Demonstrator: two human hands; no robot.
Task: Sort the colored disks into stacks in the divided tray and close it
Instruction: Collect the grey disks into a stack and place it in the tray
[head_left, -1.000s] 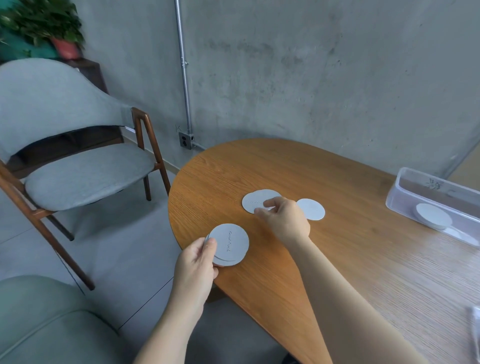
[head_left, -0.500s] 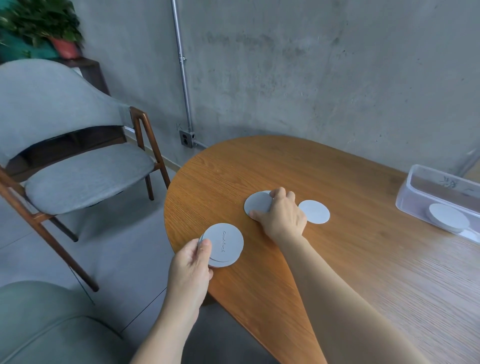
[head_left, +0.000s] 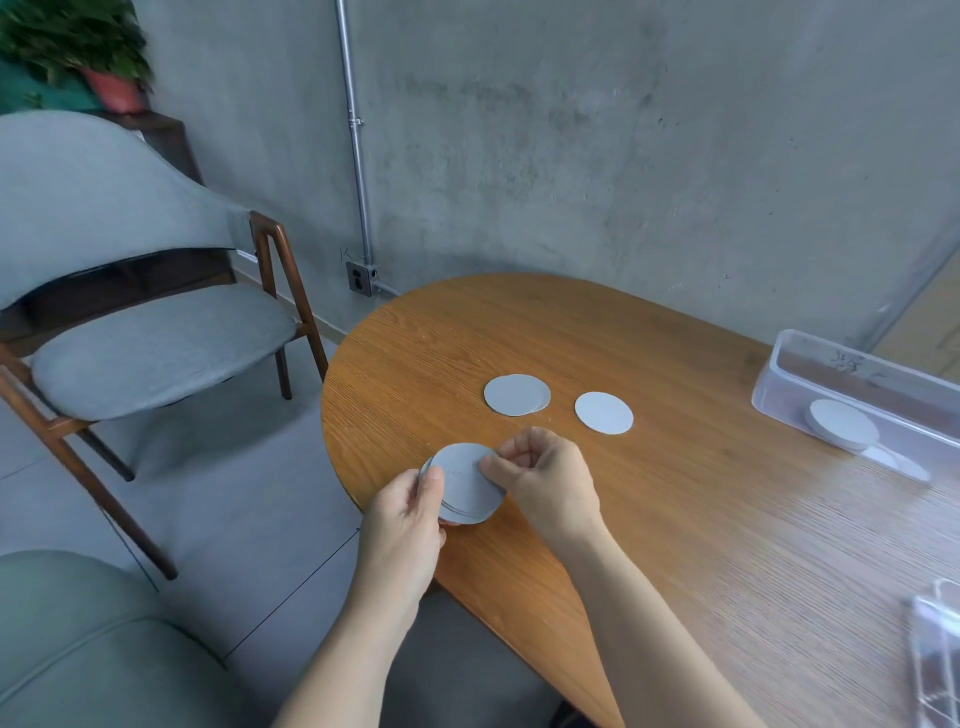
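at right, tray (head_left: 770, 387) cut off, left hand (head_left: 408, 525) covering stack (head_left: 470, 483)

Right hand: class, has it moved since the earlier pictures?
Yes. The right hand has drawn back from the overlapping disks to the stack in the left hand.

Rough grey concrete wall (head_left: 571, 130) behind, with an upright metal pipe (head_left: 356, 156) down to a socket box (head_left: 360, 277) near the grey floor (head_left: 234, 493). At left, a grey upholstered chair (head_left: 156, 348) on wooden legs; behind it, a potted plant (head_left: 78, 47). Round-ended wooden desk (head_left: 675, 519) at right. Soft, even light.
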